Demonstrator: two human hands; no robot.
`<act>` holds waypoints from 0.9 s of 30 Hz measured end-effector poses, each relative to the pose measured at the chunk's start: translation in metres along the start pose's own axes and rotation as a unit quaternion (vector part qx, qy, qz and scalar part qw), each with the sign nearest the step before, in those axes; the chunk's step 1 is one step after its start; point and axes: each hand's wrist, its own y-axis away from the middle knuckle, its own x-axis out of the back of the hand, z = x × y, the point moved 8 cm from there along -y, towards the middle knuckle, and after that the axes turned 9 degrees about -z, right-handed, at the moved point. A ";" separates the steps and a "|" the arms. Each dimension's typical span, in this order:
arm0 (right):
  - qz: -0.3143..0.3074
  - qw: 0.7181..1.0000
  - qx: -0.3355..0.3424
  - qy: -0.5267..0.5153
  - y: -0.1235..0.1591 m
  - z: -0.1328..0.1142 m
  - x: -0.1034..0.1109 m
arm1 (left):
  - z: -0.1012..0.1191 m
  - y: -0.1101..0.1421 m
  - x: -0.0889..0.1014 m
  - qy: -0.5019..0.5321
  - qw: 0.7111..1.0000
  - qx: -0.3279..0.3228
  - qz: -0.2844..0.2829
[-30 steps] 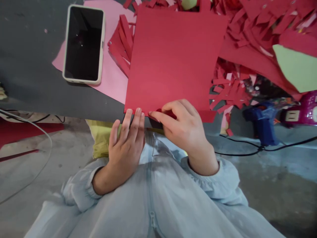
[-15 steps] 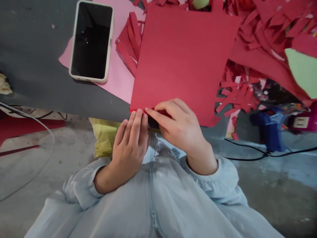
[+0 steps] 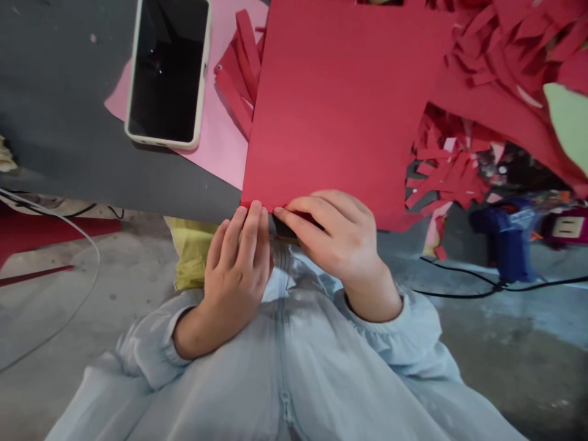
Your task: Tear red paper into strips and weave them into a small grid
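A large red paper sheet [image 3: 340, 116] lies at the table's front edge, with a narrow strip along its near edge turned up at the left corner. My left hand [image 3: 239, 269] grips that corner, its fingers close together on the paper and its thumb hidden underneath. Just to the right, my right hand [image 3: 337, 236] pinches the same near edge, forefinger and thumb close to my left fingertips. Under the palms the edge is partly hidden.
Left of the sheet a phone [image 3: 169, 73] rests on pink paper [image 3: 225, 141]. Cut red strips [image 3: 452, 171] pile up on the right. A blue glue gun [image 3: 508, 239] with a black cord [image 3: 463, 295] lies at the right front. Something yellow [image 3: 190, 251] hangs below the table edge.
Both hands stay at the near edge; my right fingers have shifted slightly right along it. The sheet and table things appear slightly higher in view.
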 end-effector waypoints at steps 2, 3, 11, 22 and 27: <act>0.001 1.000 0.001 0.004 0.000 0.000 0.000 | -0.004 0.000 -0.001 0.000 1.000 0.012 -0.012; 0.001 1.000 0.004 0.006 -0.001 -0.001 0.000 | -0.006 0.000 -0.001 -0.002 1.000 0.019 -0.022; -0.011 1.000 0.000 0.021 -0.001 -0.001 0.002 | -0.014 0.000 0.000 -0.022 0.998 0.042 -0.032; -0.025 0.999 -0.038 0.018 0.020 0.013 0.008 | -0.018 0.000 0.000 0.027 0.999 0.037 -0.027; -0.020 0.999 -0.026 0.030 0.016 0.009 0.010 | -0.017 -0.002 -0.002 0.044 0.998 0.027 -0.046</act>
